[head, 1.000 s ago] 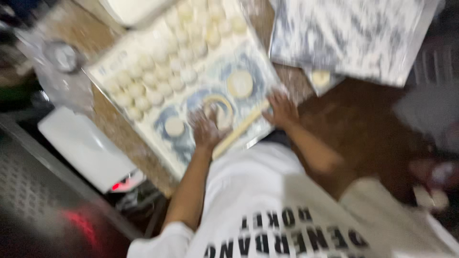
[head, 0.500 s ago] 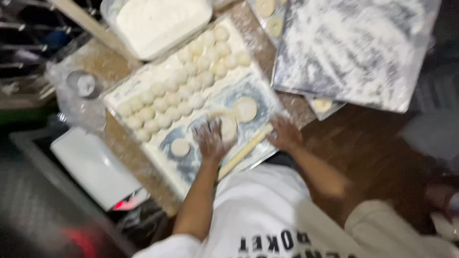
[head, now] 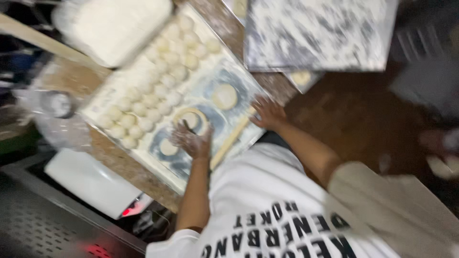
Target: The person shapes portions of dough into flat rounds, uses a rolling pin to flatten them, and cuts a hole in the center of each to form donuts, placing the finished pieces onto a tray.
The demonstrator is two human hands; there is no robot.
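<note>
My left hand (head: 191,139), dusted with flour, lies with fingers spread on a flattened dough disc (head: 192,119) on a floured blue board (head: 239,91). My right hand (head: 268,113) rests flat on the board's right edge, beside the upper end of a wooden rolling pin (head: 232,139) lying diagonally. Two more flat discs (head: 224,97) (head: 168,147) sit on the board. Rows of small dough balls (head: 153,95) fill its far left half. The picture is blurred.
A white tub of flour (head: 114,24) stands at the top left. A second floured board (head: 320,33) lies at the top right, with a dough piece (head: 301,77) under its edge. A clear bag with a round lid (head: 60,104) and a white appliance (head: 91,181) are at the left.
The view has shifted and closed in on the board. My left hand stays over the same dough disc; my right hand stays at the board's edge by the rolling pin.
</note>
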